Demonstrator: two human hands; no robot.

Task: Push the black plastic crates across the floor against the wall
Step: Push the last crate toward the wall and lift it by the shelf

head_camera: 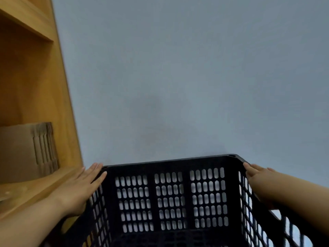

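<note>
Now both flat hands, left hand (78, 189), right hand (258, 177), flank crate (170, 196); shelf (35, 97) alongside.

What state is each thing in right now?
Black perforated plastic crate: upright, empty, far side at the grey wall.
Left hand: flat, open, on the crate's left wall.
Right hand: flat, open, on its right rim.
Brown corrugated cardboard stack: resting on the wooden shelf.

Two bare forearms are seen, no sleeves worn, with the left grip (80, 186) and right grip (256, 173) ungloved and ringless.
</note>
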